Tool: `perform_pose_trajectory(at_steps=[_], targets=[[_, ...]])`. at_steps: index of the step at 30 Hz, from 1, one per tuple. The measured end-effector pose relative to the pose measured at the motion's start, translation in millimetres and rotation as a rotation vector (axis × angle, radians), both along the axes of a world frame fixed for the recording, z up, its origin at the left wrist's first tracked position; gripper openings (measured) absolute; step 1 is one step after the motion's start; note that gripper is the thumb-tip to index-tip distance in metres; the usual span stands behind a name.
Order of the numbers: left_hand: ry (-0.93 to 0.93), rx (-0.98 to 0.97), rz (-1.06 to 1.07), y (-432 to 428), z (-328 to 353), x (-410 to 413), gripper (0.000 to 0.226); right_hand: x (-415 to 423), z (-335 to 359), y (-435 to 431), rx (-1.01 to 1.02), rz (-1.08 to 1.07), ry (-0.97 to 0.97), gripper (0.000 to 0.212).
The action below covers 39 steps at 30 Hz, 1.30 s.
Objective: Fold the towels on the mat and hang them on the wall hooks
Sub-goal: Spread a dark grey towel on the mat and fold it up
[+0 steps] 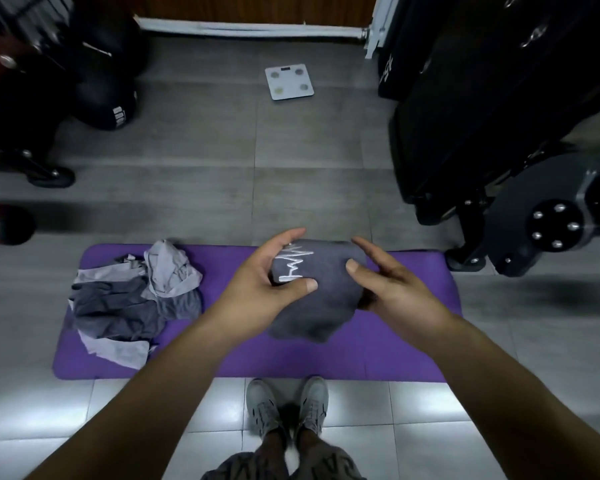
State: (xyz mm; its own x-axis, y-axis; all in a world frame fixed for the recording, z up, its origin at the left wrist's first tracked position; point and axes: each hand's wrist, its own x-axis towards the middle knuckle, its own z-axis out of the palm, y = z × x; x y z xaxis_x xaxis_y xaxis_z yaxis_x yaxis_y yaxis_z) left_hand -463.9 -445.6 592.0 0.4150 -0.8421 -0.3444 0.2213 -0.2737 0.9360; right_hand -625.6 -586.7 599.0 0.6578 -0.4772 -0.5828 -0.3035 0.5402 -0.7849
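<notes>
The fingers of my left hand (257, 284) clamp the folded grey towel (321, 299) over the purple mat (395, 348); those of my right hand (394, 284) lie straight against its right side. The unfolded towels (136, 296) lie leftward on the mat, nearer my left hand.

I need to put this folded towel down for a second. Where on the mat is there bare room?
The right end of the mat, between the held towel and the machine base, is bare. So is the near strip just beyond the shoes. The left end is crowded by the crumpled pile.
</notes>
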Motion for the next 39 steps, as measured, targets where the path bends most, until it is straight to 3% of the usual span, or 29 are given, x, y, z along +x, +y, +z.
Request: perform_pose_trajectory(at_steps=[3, 7, 11, 13, 16, 20, 23, 26, 28, 33, 39], targets=[[-0.006, -0.03, -0.014, -5, 19, -6, 0.073, -2, 12, -10, 0.093, 0.063, -0.081, 0.057], [-0.025, -0.055, -0.058, -14, 37, -9, 0.074, -1, 30, -23, 0.073, 0.094, -0.191, 0.048], [-0.06, -0.054, -0.042, -26, 48, -8, 0.075, 0, 32, -33, -0.019, -0.202, -0.281, 0.071], [-0.076, -0.059, -0.041, -32, 52, -8, 0.075, -1, 34, -36, -0.087, -0.253, -0.3, 0.075], [-0.046, -0.084, -0.051, -41, 60, -9, 0.075, 0, 40, -39, -0.017, -0.242, -0.242, 0.071], [0.029, -0.121, -0.035, -50, 66, -10, 0.077, -1, 45, -43, 0.064, -0.024, -0.048, 0.057], [0.018, -0.11, -0.062, -53, 67, -10, 0.075, 0, 51, -45, 0.135, -0.015, -0.106, 0.05], [-0.047, -0.076, -0.081, -56, 63, -10, 0.074, 0, 53, -52, 0.003, -0.192, -0.189, 0.045], [-0.12, -0.05, -0.051, -58, 57, -10, 0.075, -1, 53, -55, -0.048, -0.267, -0.178, 0.058], [-0.28, 0.03, 0.033, -64, 46, -8, 0.079, -5, 53, -50, -0.432, -0.013, -0.072, 0.069], [-0.802, 0.233, -0.111, -76, 57, 7, 0.052, -8, 46, -67, -0.756, 0.214, 0.169, 0.08]])
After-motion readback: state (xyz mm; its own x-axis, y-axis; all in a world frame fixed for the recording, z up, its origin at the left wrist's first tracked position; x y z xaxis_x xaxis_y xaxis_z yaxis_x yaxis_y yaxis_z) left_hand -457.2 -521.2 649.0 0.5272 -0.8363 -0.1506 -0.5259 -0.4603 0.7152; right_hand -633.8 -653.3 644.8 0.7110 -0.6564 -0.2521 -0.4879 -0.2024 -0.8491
